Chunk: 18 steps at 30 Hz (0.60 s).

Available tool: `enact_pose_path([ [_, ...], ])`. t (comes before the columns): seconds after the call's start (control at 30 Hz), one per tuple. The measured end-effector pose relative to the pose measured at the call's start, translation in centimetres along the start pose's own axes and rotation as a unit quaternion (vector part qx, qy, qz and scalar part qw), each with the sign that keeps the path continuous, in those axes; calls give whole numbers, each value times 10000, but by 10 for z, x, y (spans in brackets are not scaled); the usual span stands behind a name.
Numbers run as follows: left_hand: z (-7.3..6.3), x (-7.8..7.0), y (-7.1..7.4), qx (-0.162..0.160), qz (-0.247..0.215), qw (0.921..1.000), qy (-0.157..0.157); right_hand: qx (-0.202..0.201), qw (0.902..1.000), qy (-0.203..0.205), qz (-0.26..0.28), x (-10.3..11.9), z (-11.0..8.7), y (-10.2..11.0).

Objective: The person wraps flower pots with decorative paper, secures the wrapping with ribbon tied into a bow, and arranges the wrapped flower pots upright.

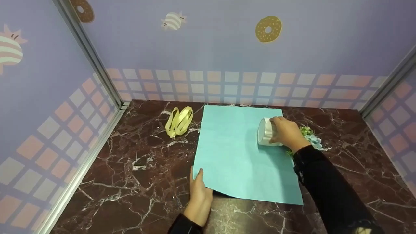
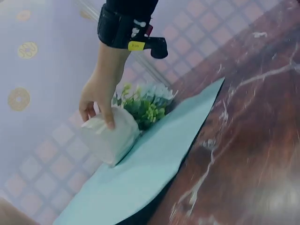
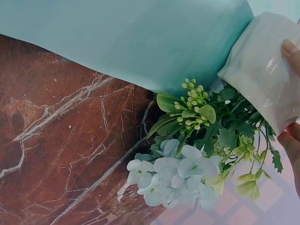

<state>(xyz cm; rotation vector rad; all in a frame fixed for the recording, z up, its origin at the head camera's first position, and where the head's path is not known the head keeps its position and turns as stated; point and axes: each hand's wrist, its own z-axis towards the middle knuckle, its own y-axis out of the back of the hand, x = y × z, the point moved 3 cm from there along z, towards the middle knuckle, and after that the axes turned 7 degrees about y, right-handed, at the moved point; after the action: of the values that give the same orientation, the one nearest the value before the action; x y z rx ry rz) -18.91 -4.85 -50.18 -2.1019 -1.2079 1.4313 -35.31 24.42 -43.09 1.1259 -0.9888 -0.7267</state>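
A sheet of light blue paper (image 1: 234,156) lies on the marble-patterned table, its near edge lifted a little. My left hand (image 1: 199,195) holds the paper's near left corner, thumb on top and the other fingers partly hidden at the edge. On the paper's right side, my right hand (image 1: 288,132) grips a white flower pot (image 1: 266,131) tipped on its side, base facing left. Pale blue flowers (image 3: 178,176) and green leaves (image 3: 227,136) spill from the pot's mouth past the paper's right edge. The left wrist view also shows the pot (image 2: 112,138) resting against the paper (image 2: 154,164).
Loops of yellow ribbon (image 1: 179,122) lie on the table (image 1: 130,188), left of the paper. A patterned wall (image 1: 221,42) stands close behind, with side panels at left and right. A metal strip (image 1: 81,182) runs along the table's left side.
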Motion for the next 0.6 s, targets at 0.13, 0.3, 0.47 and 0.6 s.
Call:
enact_pose_path([
  [0.13,2,10,-6,-226,-364,9976,-549,-5,10000,-30,-9,0,-1,1],
  [0.3,-2,18,-8,-486,220,9954,-792,95,9999,-92,-84,1,-3,-1],
  [0.47,-7,13,-17,-159,1642,9752,-1478,380,9985,-30,-389,6,0,-3],
  [0.6,-11,14,-28,291,2323,9565,-1741,629,9965,-44,-550,9,3,-3],
])
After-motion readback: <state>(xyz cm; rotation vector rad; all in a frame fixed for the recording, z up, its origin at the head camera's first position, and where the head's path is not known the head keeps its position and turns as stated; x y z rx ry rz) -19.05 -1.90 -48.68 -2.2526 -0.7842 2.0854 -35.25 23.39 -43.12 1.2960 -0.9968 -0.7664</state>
